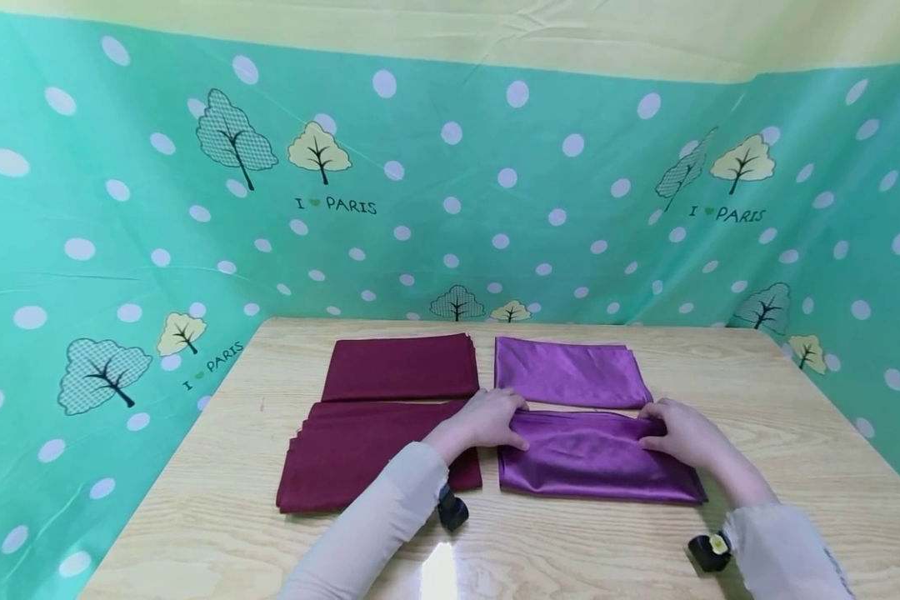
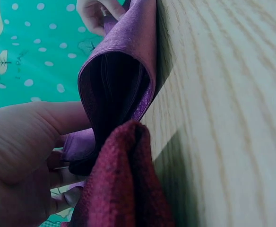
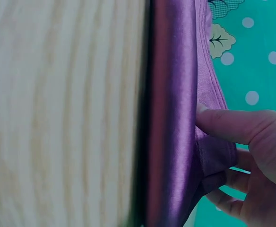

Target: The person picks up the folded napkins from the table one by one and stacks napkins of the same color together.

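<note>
The near folded purple satin cloth lies between both hands. My left hand pinches its far left corner, thumb on the near side and fingers behind. At the far right corner, my right hand grips the same far edge between thumb and fingers. Seen from the left wrist, the purple cloth bulges into an open loop at its end. From the right wrist, the thumb presses the layered purple edge. Just behind lies another folded purple cloth.
To the left lie a near stack of folded maroon cloth, partly under the left forearm in the head view, and a far folded maroon cloth. All rest on a wooden table. A green dotted curtain hangs behind and beside it.
</note>
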The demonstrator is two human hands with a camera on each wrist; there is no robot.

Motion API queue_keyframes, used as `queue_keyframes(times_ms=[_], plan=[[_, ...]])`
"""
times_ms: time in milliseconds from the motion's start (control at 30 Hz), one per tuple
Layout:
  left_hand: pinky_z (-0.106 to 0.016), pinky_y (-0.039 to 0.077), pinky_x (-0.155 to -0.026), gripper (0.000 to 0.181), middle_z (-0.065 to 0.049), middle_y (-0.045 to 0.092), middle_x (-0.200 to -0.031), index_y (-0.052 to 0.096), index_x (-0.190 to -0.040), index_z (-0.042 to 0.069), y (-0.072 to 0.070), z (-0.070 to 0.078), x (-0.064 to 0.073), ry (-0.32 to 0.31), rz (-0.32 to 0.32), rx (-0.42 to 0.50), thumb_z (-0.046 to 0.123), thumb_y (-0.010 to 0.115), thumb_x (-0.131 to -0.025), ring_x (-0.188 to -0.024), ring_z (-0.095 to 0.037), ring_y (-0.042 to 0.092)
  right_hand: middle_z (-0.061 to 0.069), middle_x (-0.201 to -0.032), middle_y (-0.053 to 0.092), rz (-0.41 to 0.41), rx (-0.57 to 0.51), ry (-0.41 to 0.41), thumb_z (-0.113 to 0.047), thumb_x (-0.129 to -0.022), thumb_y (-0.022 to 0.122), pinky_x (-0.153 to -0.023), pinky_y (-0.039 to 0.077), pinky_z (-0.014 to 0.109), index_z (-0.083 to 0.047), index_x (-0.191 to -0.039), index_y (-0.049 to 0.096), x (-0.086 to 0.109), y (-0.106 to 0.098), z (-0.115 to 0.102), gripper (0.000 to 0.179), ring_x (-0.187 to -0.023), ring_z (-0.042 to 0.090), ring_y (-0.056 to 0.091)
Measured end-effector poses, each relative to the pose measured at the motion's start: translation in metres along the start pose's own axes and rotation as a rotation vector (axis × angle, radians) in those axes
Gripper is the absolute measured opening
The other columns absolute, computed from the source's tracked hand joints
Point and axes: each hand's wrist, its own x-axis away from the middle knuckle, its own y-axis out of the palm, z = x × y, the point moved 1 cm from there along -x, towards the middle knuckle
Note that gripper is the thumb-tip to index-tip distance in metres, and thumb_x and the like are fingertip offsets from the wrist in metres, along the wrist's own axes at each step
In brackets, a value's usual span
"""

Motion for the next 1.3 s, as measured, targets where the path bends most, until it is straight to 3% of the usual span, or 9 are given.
queue_keyframes(times_ms=[200,400,500,900,1167,1300], plan=[[-0.030,0.040,-0.079,0.043,0.006,0.063,-0.103,0.061,-0.107,0.017,0.001,-0.001,-0.002,0.018,0.026,0.019,0.042,0.072,-0.074,-0.093,-0.008,0.056,0.007,-0.088,0.063,-0.017,0.009,0.001,-0.019,-0.073,0.073,-0.074,0.045,0.049,-0.009,-0.089,0.063,-0.001,-0.003,0.002,0.021,-0.083,0.030,0.060],[-0.026,0.042,-0.066,0.026,0.009,0.060,-0.076,0.062,-0.091,0.017,0.000,-0.001,-0.003,0.054,0.052,0.015,0.036,0.072,-0.075,-0.072,-0.008,0.055,0.000,-0.082,0.061,-0.023,-0.055,0.008,-0.016,-0.075,0.070,-0.069,0.045,0.040,-0.012,-0.083,0.058,0.000,-0.004,0.000,0.015,-0.075,0.018,0.056],[-0.025,0.042,-0.064,0.022,0.010,0.057,-0.072,0.062,-0.087,0.018,-0.001,0.000,-0.004,0.060,0.060,0.017,0.034,0.072,-0.076,-0.069,-0.008,0.054,-0.001,-0.080,0.059,-0.015,-0.090,-0.007,-0.015,-0.075,0.070,-0.065,0.042,0.036,-0.013,-0.081,0.057,0.001,-0.007,-0.002,0.015,-0.072,0.014,0.052],[-0.023,0.040,-0.060,0.015,0.009,0.052,-0.069,0.057,-0.086,0.018,-0.005,0.001,-0.004,0.073,0.049,0.051,0.029,0.067,-0.081,-0.065,-0.008,0.049,0.001,-0.084,0.059,-0.050,-0.207,0.003,-0.014,-0.078,0.068,-0.066,0.042,0.034,-0.009,-0.093,0.060,0.003,-0.019,-0.004,0.018,-0.075,0.015,0.051],[-0.021,0.039,-0.057,0.015,0.008,0.052,-0.070,0.053,-0.090,0.017,-0.014,-0.002,-0.003,0.060,0.030,0.090,0.026,0.063,-0.085,-0.063,-0.008,0.048,0.011,-0.090,0.063,0.001,-0.191,0.023,-0.011,-0.077,0.069,-0.071,0.046,0.041,-0.002,-0.100,0.062,-0.002,-0.028,-0.006,0.026,-0.084,0.026,0.058],[-0.023,0.044,-0.062,0.018,0.006,0.059,-0.082,0.055,-0.099,0.016,-0.018,-0.005,-0.003,0.058,0.033,0.091,0.026,0.062,-0.085,-0.070,-0.008,0.053,0.011,-0.092,0.064,0.023,-0.189,0.047,-0.012,-0.077,0.069,-0.070,0.044,0.039,-0.004,-0.099,0.062,-0.005,-0.032,-0.008,0.025,-0.084,0.024,0.058]])
